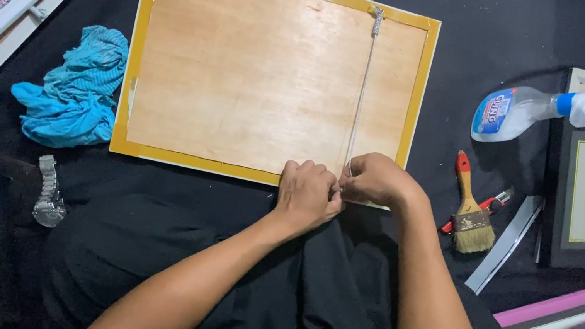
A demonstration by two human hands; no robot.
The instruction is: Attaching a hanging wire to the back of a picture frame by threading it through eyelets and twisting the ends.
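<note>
- A picture frame [245,71] with a yellow border was laid face down on a black cloth [486,31], its plain wooden backing turned up.
- Both hands were met at the frame's near edge, toward its right corner, just touching each other.
- A thin white hanging cord [363,82] was seen running from a small metal fitting [377,20] at the far edge straight down the backing to the hands.
- Left hand [308,194]: grip closed, fingers curled tight at the cord's near end; what exactly was pinched could not be told.
- Right hand [376,179]: grip closed, the cord's lower end pinched between fingertips.
- The backing appeared pale, grained and unmarked.
- Left of the frame a crumpled blue cloth [77,91] was noted, and nearer the person a metal wristwatch [50,193].
- Right of the hands a paintbrush [470,208] with a red-tipped handle was lying, with a spray bottle [545,103] beyond it.
</note>
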